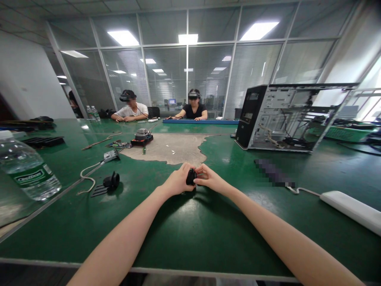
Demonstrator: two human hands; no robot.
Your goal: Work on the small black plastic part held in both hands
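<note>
Both of my hands meet above the table in front of me, around a small black part (191, 177) whose kind I cannot make out. My left hand (177, 179) is closed around it from the left. From the right, the fingers of my right hand (210, 178) are bent and pinch at its side; their tips are partly hidden. To the left on the green table lies a black plastic piece (110, 181) with a round end and a slotted foot. Beyond my hands, a bare, worn patch (181, 145) shows in the table surface.
An open computer case (253, 119) stands at the right, near a dark blurred device (272, 173) cabled to a white power strip (351, 208). A water bottle (29, 171) stands left. Metal bracket (111, 155) and drive-like part (142, 137) lie ahead. Two people sit across the table.
</note>
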